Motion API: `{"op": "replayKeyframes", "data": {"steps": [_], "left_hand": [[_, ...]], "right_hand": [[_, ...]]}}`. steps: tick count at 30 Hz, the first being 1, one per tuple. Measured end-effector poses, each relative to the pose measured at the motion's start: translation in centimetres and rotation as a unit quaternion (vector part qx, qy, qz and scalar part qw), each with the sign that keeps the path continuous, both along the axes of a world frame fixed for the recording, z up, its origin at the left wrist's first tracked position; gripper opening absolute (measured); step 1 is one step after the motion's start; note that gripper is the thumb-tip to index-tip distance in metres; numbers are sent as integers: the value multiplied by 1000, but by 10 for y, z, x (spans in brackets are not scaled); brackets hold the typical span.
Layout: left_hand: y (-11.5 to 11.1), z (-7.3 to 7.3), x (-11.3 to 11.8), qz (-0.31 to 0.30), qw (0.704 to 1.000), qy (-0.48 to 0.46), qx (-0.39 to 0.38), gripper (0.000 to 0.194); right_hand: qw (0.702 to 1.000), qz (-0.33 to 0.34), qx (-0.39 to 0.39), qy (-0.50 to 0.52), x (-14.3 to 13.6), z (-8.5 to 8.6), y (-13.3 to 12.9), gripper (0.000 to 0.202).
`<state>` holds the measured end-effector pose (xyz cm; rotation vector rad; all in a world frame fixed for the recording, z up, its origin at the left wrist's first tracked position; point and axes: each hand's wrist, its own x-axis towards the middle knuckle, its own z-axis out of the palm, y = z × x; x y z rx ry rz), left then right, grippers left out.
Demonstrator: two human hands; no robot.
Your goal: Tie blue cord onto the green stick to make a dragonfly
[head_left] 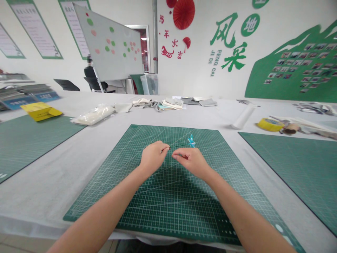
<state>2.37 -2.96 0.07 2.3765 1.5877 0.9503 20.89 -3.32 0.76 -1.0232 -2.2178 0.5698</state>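
Note:
Over the green cutting mat point(168, 207), both hands are raised close together without touching. My left hand point(154, 154) pinches one end of a thin dark cord point(180, 146), thumb against the bent fingers. From there the cord runs right to a small light-blue, star-like ornament point(191, 141), just beyond my right hand. My right hand point(191, 159) has thumb and index finger pressed together at the tips; whatever is between them is too small to make out.
More cutting mats lie at the left point(34, 140) and right point(297, 168). Behind are a yellow packet point(40, 111), a plastic-wrapped bundle point(93, 115), fabric scraps point(172, 103), a white roll point(243, 117) and yellow tape point(270, 124). A person point(90, 72) is by the whiteboard.

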Motion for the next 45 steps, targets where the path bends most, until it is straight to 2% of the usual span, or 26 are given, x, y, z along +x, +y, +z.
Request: {"op": "replayKeyframes", "data": {"steps": [3, 7, 13, 16, 19, 26, 30, 33, 35, 39, 42, 45], "left_hand": [[-4, 1, 2, -13, 994, 96, 54, 28], [-5, 4, 3, -45, 978, 177, 101, 27], [-3, 11, -1, -128, 956, 233, 120, 25], [-4, 15, -1, -184, 957, 203, 97, 26], [-6, 18, -2, -225, 964, 132, 58, 28], [-11, 24, -1, -268, 961, -45, -53, 26], [-10, 26, -1, -238, 959, -129, -79, 23], [-6, 23, -2, -185, 965, -171, -75, 22], [-2, 20, -3, -141, 967, -199, -76, 22], [3, 14, -4, -65, 964, -242, -89, 21], [5, 11, -5, -37, 962, -253, -91, 21], [5, 11, -5, -20, 963, -253, -94, 21]], "right_hand": [[998, -26, 52, -6, 2, 3, -2, 22], [992, -77, 98, -4, 7, 6, 0, 21], [991, -94, 95, -21, 18, 11, 7, 20], [995, -82, 55, 0, 26, 12, 13, 19], [996, -75, -25, 29, 33, 9, 21, 22], [971, -34, -191, 136, 32, -3, 33, 26], [944, -34, -266, 192, 26, -8, 31, 30], [936, -43, -281, 209, 19, -10, 28, 28], [951, -35, -244, 187, 15, -11, 25, 24], [991, -29, -99, 89, 7, -10, 18, 19], [998, -35, -43, 41, 2, -8, 11, 19], [999, -29, -26, 29, 0, -6, 7, 19]]}}
